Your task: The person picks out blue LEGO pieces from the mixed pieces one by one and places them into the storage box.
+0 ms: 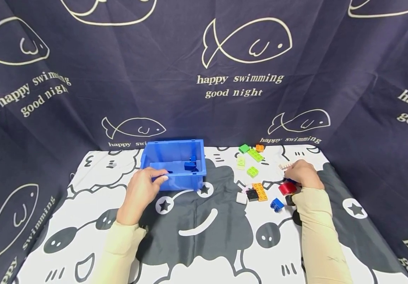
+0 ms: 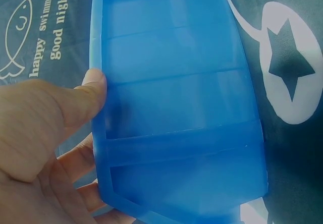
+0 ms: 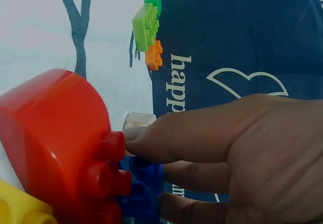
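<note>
A blue plastic bin (image 1: 179,183) stands at the back left of the table, with several blue bricks (image 1: 190,166) inside. My left hand (image 1: 141,192) grips its near rim, thumb on one side and fingers on the other, as the left wrist view confirms. Over at the right, my right hand (image 1: 304,174) pinches a blue toy brick (image 3: 143,188) between thumb and fingers. A curved red brick (image 3: 60,133) lies right beside that brick, and a yellow brick (image 3: 20,204) is near it. Behind the thumb shows a white piece (image 3: 140,119), partly hidden.
Green bricks (image 1: 255,155) and a small orange brick (image 1: 259,148) lie at the back. Nearer are a long orange brick (image 1: 259,191), a black brick (image 1: 252,195), a white brick (image 1: 241,198) and another blue brick (image 1: 276,204). A dark curtain (image 1: 175,98) hangs behind the table.
</note>
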